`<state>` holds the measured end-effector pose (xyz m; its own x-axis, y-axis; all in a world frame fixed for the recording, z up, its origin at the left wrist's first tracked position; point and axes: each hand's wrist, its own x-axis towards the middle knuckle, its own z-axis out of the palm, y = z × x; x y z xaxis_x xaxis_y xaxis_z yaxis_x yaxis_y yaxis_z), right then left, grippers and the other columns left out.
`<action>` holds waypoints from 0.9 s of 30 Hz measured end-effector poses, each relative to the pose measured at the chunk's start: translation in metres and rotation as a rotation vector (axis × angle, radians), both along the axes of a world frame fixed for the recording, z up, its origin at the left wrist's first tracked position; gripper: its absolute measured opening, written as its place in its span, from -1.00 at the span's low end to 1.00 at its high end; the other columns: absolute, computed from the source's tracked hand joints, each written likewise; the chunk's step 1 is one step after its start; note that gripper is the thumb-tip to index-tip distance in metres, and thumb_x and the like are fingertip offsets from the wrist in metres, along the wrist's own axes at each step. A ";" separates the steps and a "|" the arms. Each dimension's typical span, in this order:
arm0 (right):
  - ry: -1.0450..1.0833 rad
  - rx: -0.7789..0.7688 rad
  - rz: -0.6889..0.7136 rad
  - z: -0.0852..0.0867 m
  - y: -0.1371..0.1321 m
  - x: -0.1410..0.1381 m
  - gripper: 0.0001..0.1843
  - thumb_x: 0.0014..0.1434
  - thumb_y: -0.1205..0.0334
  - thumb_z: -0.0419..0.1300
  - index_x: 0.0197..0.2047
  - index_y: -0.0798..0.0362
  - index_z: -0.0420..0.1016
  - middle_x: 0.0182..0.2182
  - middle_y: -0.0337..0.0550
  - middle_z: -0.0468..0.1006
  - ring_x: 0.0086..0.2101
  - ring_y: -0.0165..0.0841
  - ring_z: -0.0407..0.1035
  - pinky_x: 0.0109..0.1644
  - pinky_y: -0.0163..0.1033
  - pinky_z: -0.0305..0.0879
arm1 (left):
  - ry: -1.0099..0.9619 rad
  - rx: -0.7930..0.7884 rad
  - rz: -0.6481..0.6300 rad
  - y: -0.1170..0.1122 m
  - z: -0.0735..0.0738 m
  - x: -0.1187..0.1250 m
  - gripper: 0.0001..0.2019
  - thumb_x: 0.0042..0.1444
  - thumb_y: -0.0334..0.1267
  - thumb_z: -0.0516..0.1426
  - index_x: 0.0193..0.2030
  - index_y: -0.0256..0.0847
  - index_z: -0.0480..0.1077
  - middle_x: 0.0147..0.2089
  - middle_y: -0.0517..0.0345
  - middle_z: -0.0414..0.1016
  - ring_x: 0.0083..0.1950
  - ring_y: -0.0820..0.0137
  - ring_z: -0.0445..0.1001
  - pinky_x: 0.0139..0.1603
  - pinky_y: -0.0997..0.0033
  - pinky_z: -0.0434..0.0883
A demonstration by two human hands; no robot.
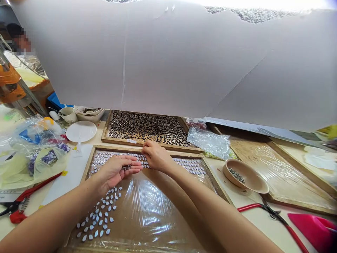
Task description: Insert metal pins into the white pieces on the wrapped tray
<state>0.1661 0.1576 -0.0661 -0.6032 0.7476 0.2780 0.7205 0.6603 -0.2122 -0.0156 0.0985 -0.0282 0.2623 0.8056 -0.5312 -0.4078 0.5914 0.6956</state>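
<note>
My left hand (118,171) is palm up, slightly cupped, with a small heap of tiny dark pieces (126,167) lying on its fingers. Beside it, my right hand (157,155) is closed in a pinch over the far rows of a wooden tray; whatever its fingertips hold is hidden. Clear film covers the bottom of this tray (155,203). Small pale leaf-shaped pieces (101,214) lie loosely at its left, and more pale pieces (189,166) stand in tight rows along its far side.
Behind stands a second tray (147,128) full of dark pieces. At right are a bowl (247,175) with small bits, red-handled pliers (273,214) and another film-covered tray (284,165). Red-handled cutters (19,205), plastic bags (37,154) and a white plate (81,131) lie left. A white panel (168,63) overhangs.
</note>
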 end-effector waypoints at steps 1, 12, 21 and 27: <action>-0.011 -0.003 -0.007 0.000 -0.001 -0.001 -0.82 0.05 0.48 0.04 -0.47 0.12 0.42 -0.33 -0.07 0.36 -0.29 -0.32 0.22 -0.27 -0.28 0.18 | 0.005 -0.005 0.002 0.000 0.000 0.000 -0.88 -0.02 -0.61 0.10 -0.35 -0.42 0.41 -0.34 -0.18 0.55 -0.28 0.28 0.56 -0.20 0.42 0.52; -0.104 -0.018 -0.028 0.003 -0.002 -0.005 -0.81 0.10 0.47 0.03 -0.43 0.11 0.43 -0.33 -0.04 0.36 -0.26 -0.29 0.20 -0.31 -0.27 0.18 | 0.021 -0.037 -0.013 0.000 0.000 0.001 -0.82 -0.05 -0.61 0.11 -0.27 -0.43 0.42 -0.29 -0.22 0.55 -0.28 0.27 0.56 -0.16 0.36 0.51; -0.108 -0.010 -0.008 0.002 0.000 -0.004 -0.82 0.11 0.47 0.04 -0.42 0.12 0.44 -0.32 -0.05 0.37 -0.27 -0.30 0.20 -0.26 -0.26 0.19 | 0.034 -0.070 -0.033 0.000 0.003 0.002 -0.85 -0.05 -0.61 0.09 -0.31 -0.45 0.40 -0.34 -0.22 0.54 -0.29 0.26 0.56 -0.16 0.36 0.50; 0.005 -0.047 -0.004 0.003 0.001 -0.001 -0.78 0.08 0.51 0.03 -0.36 0.11 0.47 -0.32 -0.07 0.36 -0.29 -0.33 0.24 -0.24 -0.26 0.22 | 0.019 -0.058 -0.058 -0.001 0.000 0.001 -0.83 -0.05 -0.60 0.09 -0.28 -0.45 0.39 -0.31 -0.24 0.54 -0.29 0.27 0.56 -0.16 0.37 0.50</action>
<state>0.1655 0.1584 -0.0633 -0.5993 0.7621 0.2449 0.7217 0.6468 -0.2465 -0.0144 0.0978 -0.0280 0.2973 0.7568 -0.5821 -0.3588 0.6535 0.6665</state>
